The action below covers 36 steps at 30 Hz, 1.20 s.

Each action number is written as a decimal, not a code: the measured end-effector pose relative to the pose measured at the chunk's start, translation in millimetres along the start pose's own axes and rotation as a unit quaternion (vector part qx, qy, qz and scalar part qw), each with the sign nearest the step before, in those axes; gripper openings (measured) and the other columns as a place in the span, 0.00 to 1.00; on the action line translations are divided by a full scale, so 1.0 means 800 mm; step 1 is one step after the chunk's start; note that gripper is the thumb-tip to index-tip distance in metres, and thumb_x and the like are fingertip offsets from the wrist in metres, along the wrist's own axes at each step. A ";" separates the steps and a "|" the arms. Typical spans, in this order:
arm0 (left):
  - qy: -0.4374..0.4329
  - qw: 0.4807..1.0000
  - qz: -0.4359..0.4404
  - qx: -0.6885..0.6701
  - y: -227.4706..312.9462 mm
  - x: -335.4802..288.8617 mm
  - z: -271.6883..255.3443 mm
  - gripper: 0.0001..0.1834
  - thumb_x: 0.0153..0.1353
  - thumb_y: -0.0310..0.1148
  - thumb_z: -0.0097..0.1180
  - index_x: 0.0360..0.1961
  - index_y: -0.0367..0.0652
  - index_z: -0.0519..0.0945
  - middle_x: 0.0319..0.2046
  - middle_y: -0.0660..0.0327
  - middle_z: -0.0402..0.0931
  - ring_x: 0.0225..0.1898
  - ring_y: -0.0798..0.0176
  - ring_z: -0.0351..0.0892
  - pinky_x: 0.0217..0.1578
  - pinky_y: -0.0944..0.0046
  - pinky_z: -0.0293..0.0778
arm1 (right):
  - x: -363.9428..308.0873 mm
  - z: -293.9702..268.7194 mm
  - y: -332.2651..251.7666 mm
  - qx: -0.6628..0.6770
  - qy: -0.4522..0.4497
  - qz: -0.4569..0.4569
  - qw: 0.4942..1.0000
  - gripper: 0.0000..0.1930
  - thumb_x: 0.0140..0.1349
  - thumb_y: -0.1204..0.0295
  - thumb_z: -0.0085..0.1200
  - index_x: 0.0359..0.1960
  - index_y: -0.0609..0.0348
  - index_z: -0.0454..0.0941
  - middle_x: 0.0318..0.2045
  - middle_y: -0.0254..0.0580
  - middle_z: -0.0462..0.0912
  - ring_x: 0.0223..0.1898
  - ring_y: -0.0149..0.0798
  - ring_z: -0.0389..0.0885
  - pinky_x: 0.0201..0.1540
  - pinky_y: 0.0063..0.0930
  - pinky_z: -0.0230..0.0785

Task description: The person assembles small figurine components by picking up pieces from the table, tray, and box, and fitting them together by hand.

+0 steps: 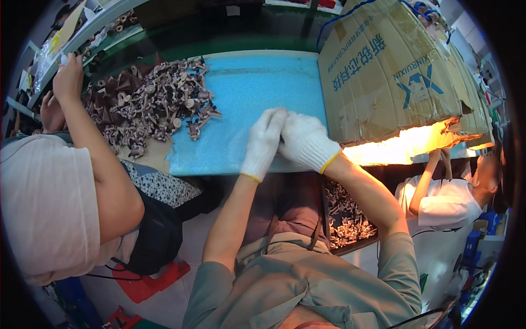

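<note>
My left hand (264,140) and my right hand (307,141) wear white knit gloves with yellow cuffs. They meet above the near part of a light blue foam mat (263,82). The fingers of both are curled closed and pressed together at the tips. Whatever is between them is hidden by the gloves. On the mat's left side lies a heap of small brown and pinkish figure-like parts (159,98), apart from my hands.
A large cardboard box (378,77) stands right of the mat, bright orange light glowing under its lower edge. A dark tray (350,219) of similar small parts sits below my right forearm. One co-worker (55,203) is close at left, another (444,197) at far right.
</note>
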<state>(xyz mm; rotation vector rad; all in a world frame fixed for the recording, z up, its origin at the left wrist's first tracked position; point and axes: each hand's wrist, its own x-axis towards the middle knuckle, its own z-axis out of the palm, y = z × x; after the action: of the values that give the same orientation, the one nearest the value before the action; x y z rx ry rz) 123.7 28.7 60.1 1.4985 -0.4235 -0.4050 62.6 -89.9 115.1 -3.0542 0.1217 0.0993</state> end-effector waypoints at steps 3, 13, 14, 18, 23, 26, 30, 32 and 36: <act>0.003 1.000 -0.015 -0.019 -0.023 0.008 0.009 0.24 0.80 0.45 0.49 0.60 0.34 0.82 0.53 0.50 0.85 0.55 0.58 0.82 0.60 0.60 0.74 | 0.011 0.017 0.014 0.006 0.008 -0.003 1.000 0.21 0.63 0.61 0.59 0.49 0.68 0.80 0.43 0.59 0.88 0.36 0.61 0.90 0.38 0.51 0.85; 0.083 0.992 0.096 0.026 -0.045 -0.007 0.017 0.21 0.83 0.39 0.42 0.60 0.34 0.80 0.54 0.49 0.85 0.56 0.55 0.83 0.59 0.58 0.75 | 0.008 0.030 0.004 -0.058 0.028 -0.020 0.998 0.14 0.63 0.68 0.58 0.45 0.65 0.79 0.36 0.53 0.86 0.34 0.53 0.91 0.30 0.44 0.84; 0.076 0.991 0.100 0.048 -0.048 -0.009 0.018 0.20 0.83 0.38 0.43 0.59 0.34 0.81 0.52 0.48 0.85 0.54 0.53 0.84 0.58 0.56 0.76 | 0.005 0.034 0.008 -0.021 0.034 -0.022 0.999 0.14 0.63 0.68 0.58 0.46 0.65 0.79 0.36 0.54 0.86 0.34 0.55 0.91 0.31 0.46 0.84; 0.056 0.977 0.156 0.131 -0.052 -0.007 0.028 0.15 0.81 0.36 0.48 0.56 0.37 0.81 0.53 0.44 0.84 0.51 0.40 0.85 0.54 0.48 0.79 | -0.009 0.048 0.028 0.061 0.042 -0.002 0.997 0.16 0.64 0.67 0.56 0.48 0.66 0.77 0.38 0.56 0.85 0.33 0.59 0.89 0.35 0.52 0.83; -0.011 0.999 0.036 -0.009 -0.031 -0.003 0.012 0.20 0.82 0.36 0.45 0.62 0.33 0.80 0.56 0.50 0.85 0.59 0.57 0.82 0.62 0.59 0.74 | 0.001 0.014 0.014 0.054 0.038 0.003 0.998 0.17 0.62 0.66 0.59 0.47 0.65 0.77 0.38 0.59 0.87 0.36 0.63 0.89 0.37 0.53 0.83; 0.001 0.998 0.032 -0.053 -0.019 0.003 0.001 0.21 0.81 0.37 0.47 0.63 0.33 0.80 0.58 0.50 0.83 0.61 0.58 0.80 0.65 0.60 0.73 | 0.012 -0.012 -0.009 0.048 -0.063 0.048 0.996 0.16 0.63 0.66 0.59 0.47 0.65 0.80 0.38 0.58 0.88 0.35 0.60 0.91 0.37 0.53 0.84; 0.028 0.997 0.060 0.038 -0.026 0.005 0.004 0.22 0.81 0.40 0.48 0.62 0.33 0.80 0.57 0.49 0.83 0.61 0.56 0.80 0.64 0.59 0.73 | 0.017 0.006 -0.008 -0.050 -0.093 0.020 0.994 0.13 0.66 0.65 0.57 0.44 0.63 0.82 0.38 0.52 0.89 0.37 0.53 0.93 0.40 0.47 0.86; 0.058 0.990 0.101 0.078 -0.025 0.010 0.012 0.22 0.81 0.41 0.47 0.60 0.33 0.81 0.55 0.49 0.83 0.59 0.56 0.81 0.63 0.60 0.73 | 0.016 0.019 0.003 -0.041 -0.053 0.021 0.998 0.14 0.65 0.66 0.58 0.45 0.62 0.83 0.39 0.50 0.89 0.36 0.50 0.93 0.37 0.45 0.86; 0.016 0.997 0.071 -0.034 -0.039 0.003 0.021 0.24 0.83 0.44 0.43 0.55 0.33 0.82 0.49 0.51 0.84 0.53 0.56 0.82 0.59 0.60 0.75 | 0.010 0.018 -0.002 0.014 -0.063 0.038 0.997 0.14 0.65 0.67 0.58 0.46 0.63 0.81 0.37 0.52 0.88 0.33 0.51 0.92 0.30 0.46 0.84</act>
<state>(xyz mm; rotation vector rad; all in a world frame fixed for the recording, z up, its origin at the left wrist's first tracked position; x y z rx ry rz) 117.3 11.6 29.7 1.3965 -0.4840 -0.2807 70.0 -87.5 100.3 -3.0044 0.2288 0.2916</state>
